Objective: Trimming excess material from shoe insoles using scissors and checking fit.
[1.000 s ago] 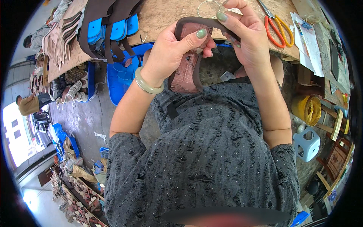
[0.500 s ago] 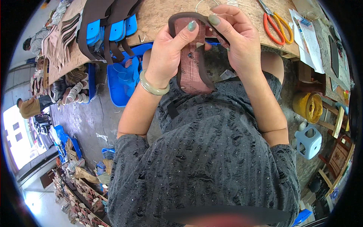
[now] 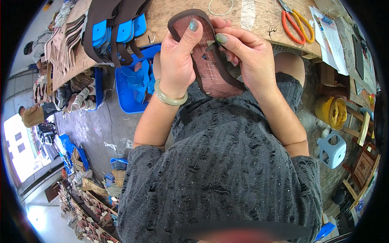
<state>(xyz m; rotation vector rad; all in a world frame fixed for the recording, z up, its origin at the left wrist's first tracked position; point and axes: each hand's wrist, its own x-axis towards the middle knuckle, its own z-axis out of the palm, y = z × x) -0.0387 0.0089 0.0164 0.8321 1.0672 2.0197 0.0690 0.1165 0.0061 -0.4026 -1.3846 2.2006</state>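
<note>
Showing pale streaks, the reddish-brown sole piece [image 3: 208,77] has dark edging [image 3: 194,12].

- My left grip [image 3: 177,60], upper centre of the frame, is closed, thumb [image 3: 189,39] upward.
- My right grip [image 3: 252,56], just right, pinches.
- My forearms [image 3: 153,123] lean inward.

Over on the right, a yellow bucket [image 3: 323,111] sits above a pale blue stool [image 3: 332,149], with a wooden chair [image 3: 364,164] by the rim! Far left, there's a person in a tan top [image 3: 32,116], and striped shoes [image 3: 80,98] crowd together nearby.
</note>
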